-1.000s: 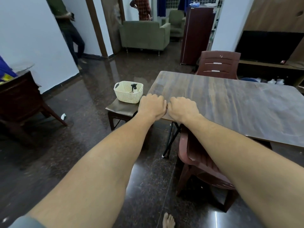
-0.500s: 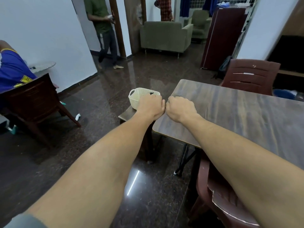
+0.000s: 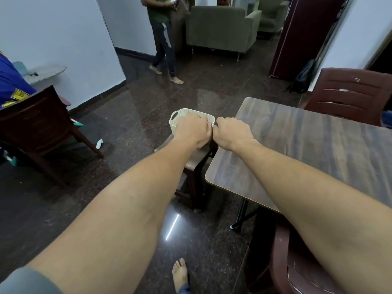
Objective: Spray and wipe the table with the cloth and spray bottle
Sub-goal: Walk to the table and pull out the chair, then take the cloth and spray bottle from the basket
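Both arms reach straight forward, and the left hand and right hand are each curled into a fist, knuckles touching, with nothing visible in either. The right fist hangs over the near left corner of the dark wood-grain bench, whose top is bare where it shows. The left fist is in front of a white perforated basket that stands on a low brown stool just beside the bench's left edge. The fist covers most of the basket's opening, so its contents cannot be told. A brown plastic chair stands at the far side of the bench.
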